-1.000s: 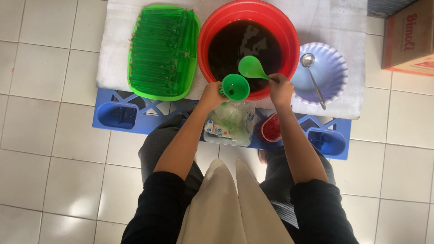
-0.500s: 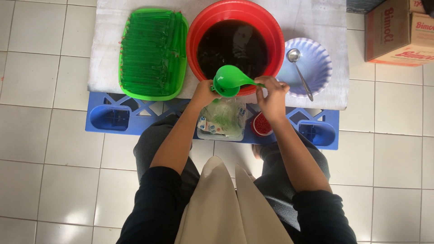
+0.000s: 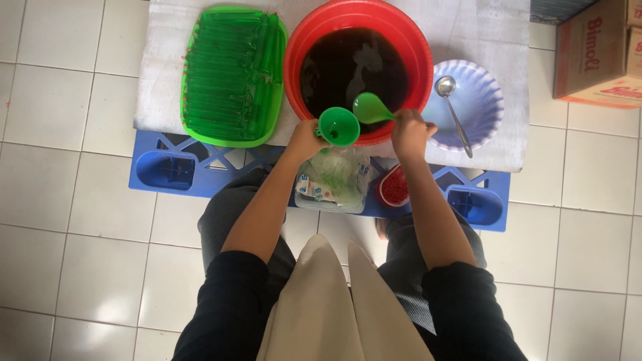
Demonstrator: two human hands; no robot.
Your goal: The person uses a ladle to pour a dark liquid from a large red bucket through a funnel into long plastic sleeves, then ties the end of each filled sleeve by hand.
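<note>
The red basin point(image 3: 358, 30) of dark liquid is the landmark. At its near rim, the left hand point(image 3: 304, 138) is closed around a green funnel point(image 3: 338, 126); the right hand point(image 3: 409, 130) grips a green ladle point(image 3: 370, 108), level above the liquid. Half a second ago the ladle tipped over the funnel.

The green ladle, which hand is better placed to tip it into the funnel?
Right. The right hand already grips the green ladle beside the green funnel; the left hand is occupied steadying that funnel.
</note>
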